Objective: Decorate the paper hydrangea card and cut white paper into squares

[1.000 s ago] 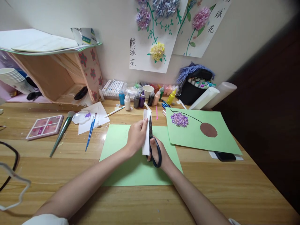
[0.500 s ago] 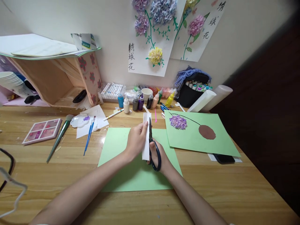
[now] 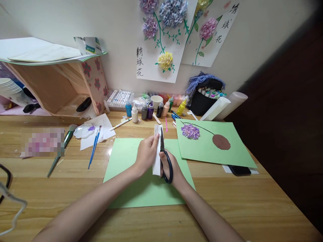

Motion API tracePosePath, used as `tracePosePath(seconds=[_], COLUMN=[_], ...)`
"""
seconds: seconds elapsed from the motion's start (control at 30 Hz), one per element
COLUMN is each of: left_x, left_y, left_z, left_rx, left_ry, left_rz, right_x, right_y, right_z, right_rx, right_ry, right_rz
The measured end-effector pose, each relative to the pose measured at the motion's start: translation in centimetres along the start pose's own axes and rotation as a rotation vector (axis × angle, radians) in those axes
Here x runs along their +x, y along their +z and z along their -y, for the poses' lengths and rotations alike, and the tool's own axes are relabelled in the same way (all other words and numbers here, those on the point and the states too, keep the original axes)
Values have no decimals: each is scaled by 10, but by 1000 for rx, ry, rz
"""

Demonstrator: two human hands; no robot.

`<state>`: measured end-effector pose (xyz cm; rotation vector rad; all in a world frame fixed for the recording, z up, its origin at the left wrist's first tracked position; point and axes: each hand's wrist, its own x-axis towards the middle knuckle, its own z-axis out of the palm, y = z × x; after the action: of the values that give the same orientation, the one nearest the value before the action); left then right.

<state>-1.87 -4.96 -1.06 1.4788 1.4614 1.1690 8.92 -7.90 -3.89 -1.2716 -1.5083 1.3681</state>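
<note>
My left hand [image 3: 146,152] pinches a narrow folded strip of white paper [image 3: 156,164], held upright with the thumb across its face. In my right hand [image 3: 174,168] is a pair of dark-handled scissors [image 3: 169,169], the fingers through the loops. Their blades point away from me along the strip's right edge; whether they are cutting into it I cannot tell. Both hands are above a green sheet [image 3: 126,188] lying flat on the wooden table. Part of the right hand's fingers is hidden behind the strip and handles.
A second green sheet [image 3: 199,148] with a purple flower and brown circle overlaps it at right, above a dark phone [image 3: 239,170]. Paint bottles [image 3: 150,110] line the back. Paintbrushes [image 3: 94,148] and a paint palette [image 3: 83,131] lie left. A pink-lined box [image 3: 60,87] stands behind them.
The view has shifted slightly. Both hands keep their grip on the strip and the scissors, with hardly any movement between them.
</note>
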Motion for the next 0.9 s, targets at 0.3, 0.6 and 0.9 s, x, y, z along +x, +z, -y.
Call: tracePosePath(seconds=[0.3, 0.6, 0.9], left_x=[-1, -1, 7], left_y=[0, 1, -7], left_z=[-3, -2, 1], left_rx=[-48, -36, 73], left_ry=[-47, -33, -25], left_rz=[49, 63, 30], right_x=[1, 2, 7], right_y=[-5, -8, -14], right_z=[4, 5, 2], right_rx=[-30, -11, 73], right_ry=[-34, 10, 65], right_rz=[13, -3, -79])
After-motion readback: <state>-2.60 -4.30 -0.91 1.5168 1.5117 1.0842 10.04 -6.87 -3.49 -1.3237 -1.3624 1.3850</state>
